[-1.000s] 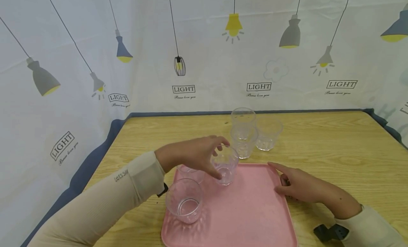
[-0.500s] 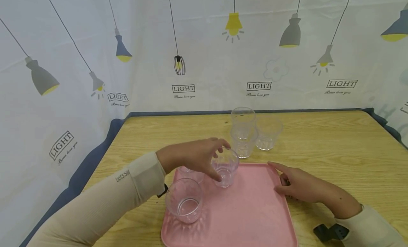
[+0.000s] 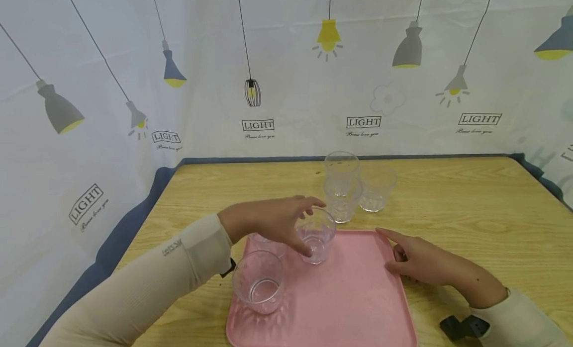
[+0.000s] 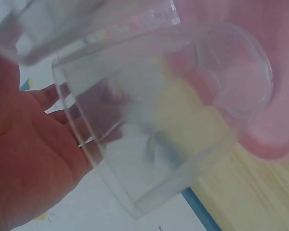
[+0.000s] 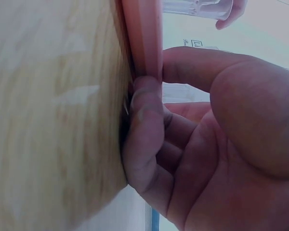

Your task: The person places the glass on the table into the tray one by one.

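Light looks even and rather flat from where I stand; soft shadow with bright ripples around the near-left tumbler (image 3: pixel 259 287) on the pink tray (image 3: pixel 349 292). Clear glasses (image 3: pixel 342 198) behind the tray fade into the surface (image 3: pixel 470 208). Left wrist view: hazy, closest glass (image 4: pixel 72 26) smeared. Right wrist view: surface blurred beside the tray, cloth (image 5: pixel 265 36) beyond it overexposed.

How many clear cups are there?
6 cups: one at the left hand, two more on the left of the pink tray, three on the table behind it. Others may be hidden.
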A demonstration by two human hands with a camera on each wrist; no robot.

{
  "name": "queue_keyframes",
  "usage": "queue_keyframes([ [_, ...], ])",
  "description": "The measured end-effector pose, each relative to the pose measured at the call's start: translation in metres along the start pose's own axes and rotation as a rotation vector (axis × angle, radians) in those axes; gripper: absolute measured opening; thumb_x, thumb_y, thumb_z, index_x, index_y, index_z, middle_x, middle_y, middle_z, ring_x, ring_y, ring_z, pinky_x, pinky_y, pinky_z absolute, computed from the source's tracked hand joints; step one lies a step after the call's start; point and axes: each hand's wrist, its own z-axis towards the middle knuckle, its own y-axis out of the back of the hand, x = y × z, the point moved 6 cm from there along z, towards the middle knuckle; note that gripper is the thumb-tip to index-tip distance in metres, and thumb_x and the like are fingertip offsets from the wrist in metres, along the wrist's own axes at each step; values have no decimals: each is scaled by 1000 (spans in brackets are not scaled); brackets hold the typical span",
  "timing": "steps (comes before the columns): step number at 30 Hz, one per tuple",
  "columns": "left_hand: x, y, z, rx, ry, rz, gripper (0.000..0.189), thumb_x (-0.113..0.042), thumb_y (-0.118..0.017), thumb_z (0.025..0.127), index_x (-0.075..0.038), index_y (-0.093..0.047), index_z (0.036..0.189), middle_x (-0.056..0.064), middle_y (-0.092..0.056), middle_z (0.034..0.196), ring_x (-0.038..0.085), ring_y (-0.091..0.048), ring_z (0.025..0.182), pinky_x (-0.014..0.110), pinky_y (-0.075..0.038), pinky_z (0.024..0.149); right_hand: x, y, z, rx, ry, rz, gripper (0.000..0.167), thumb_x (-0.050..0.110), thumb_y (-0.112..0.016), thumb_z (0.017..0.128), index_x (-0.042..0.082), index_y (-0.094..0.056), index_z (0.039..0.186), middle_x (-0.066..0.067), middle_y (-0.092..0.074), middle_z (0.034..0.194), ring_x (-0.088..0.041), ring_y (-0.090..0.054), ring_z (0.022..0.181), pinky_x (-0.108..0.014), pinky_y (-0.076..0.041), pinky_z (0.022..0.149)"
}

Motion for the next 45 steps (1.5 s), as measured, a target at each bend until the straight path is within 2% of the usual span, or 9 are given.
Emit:
queue_keyframes([
  [4, 6, 9, -7, -65, -21, -21, 82, -54, -72, 88, -25, -33, 154, 1, -44, 152, 18, -47, 137, 39, -42, 109, 2, -1, 1, 1, 6, 5, 78, 21, -66, 97, -1, -21, 156, 2, -54, 69, -9, -49, 51, -28, -45, 49],
  [9, 20, 26, -28, -230, -36, -94, 52, -47, -53, 102, -24, -45, 147, -5, -49, 146, 16, -52, 131, 44, -44, 108, 4, -1, 2, -8, 19, -10, 78, 20, -66, 96, -2, -22, 156, 3, -53, 68, -8, -48, 51, -27, -44, 49],
  [14, 42, 35, -49, -402, -17, -143, 42, -43, -47, 106, -21, -52, 140, -3, -58, 136, 17, -58, 122, 43, -47, 105, 2, -2, 2, -3, 9, -19, 79, 22, -66, 97, -2, -21, 156, 3, -54, 67, -8, -48, 51, -27, -44, 49],
  [19, 65, 32, -65, -593, 74, -152, 31, -35, -50, 105, -19, -59, 130, 0, -65, 121, 19, -62, 111, 41, -53, 93, 0, -2, 2, 8, -4, -4, 79, 21, -66, 97, -2, -19, 157, 1, -54, 69, -9, -48, 51, -28, -44, 49],
  [22, 80, 26, -73, -654, 171, -151, 27, -32, -51, 105, -19, -60, 127, 4, -67, 115, 22, -63, 103, 40, -55, 83, 0, -1, 2, 6, -4, -10, 79, 21, -65, 97, -2, -19, 157, 1, -54, 69, -9, -48, 50, -28, -44, 49],
  [25, 95, 17, -77, -648, 269, -146, 26, -30, -49, 106, -19, -61, 126, 6, -67, 113, 22, -63, 94, 36, -54, 74, -1, -1, 2, 1, -4, -14, 78, 20, -65, 97, -2, -19, 157, 1, -54, 68, -9, -47, 50, -28, -44, 48],
  [31, 116, -10, -80, -513, 399, -97, 26, -28, -53, 104, -15, -61, 126, 9, -65, 108, 19, -59, 80, 31, -49, 66, 0, -7, 2, 18, -11, 24, 78, 16, -64, 97, -4, -18, 156, -1, -58, 69, -11, -51, 49, -29, -46, 47],
  [39, 122, -32, -81, -381, 425, -68, 24, -22, -60, 100, -15, -60, 123, 2, -57, 74, 14, -49, 59, 30, -42, 57, 6, -8, 4, 64, -25, 50, 77, 12, -62, 98, -4, -15, 157, -4, -59, 70, -16, -56, 52, -31, -49, 47],
  [45, 123, -40, -78, -349, 383, -138, 35, -25, -65, 98, -14, -58, 130, 1, -59, 75, 15, -52, 61, 30, -43, 56, 8, -5, 6, 69, -32, 10, 76, 8, -61, 97, -6, -15, 156, -4, -60, 68, -17, -58, 52, -31, -50, 47],
])
